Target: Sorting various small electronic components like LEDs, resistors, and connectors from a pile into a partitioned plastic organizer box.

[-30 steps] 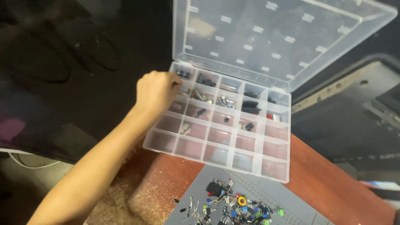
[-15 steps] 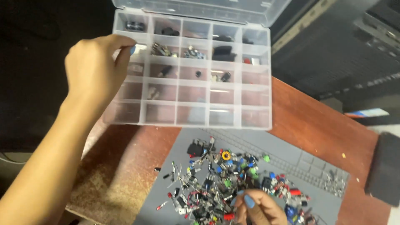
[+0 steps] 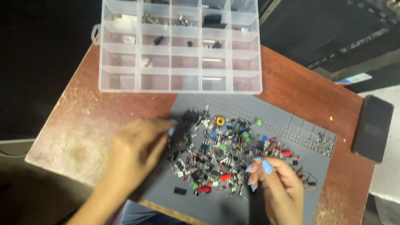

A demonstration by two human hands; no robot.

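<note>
Left hand (image 3: 137,154) lay blurred at the left edge of the component pile (image 3: 225,154), fingers loosely spread, nothing visibly gripped. Right hand (image 3: 277,187), lower centre-right, had fingertips drawn together over the pile; whether they pinched a part, cannot tell. Pile sat on the grey mat (image 3: 291,129), mid-frame; compartment box (image 3: 179,46) above, open. Risk: a sweeping hand could scatter small parts off the mat onto the table (image 3: 79,125).

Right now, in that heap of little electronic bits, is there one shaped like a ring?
Yes: the yellow ring-shaped part near the top of the pile on the grey mat. It alone is a ring with a hole; the rest look blocky or legged.
</note>
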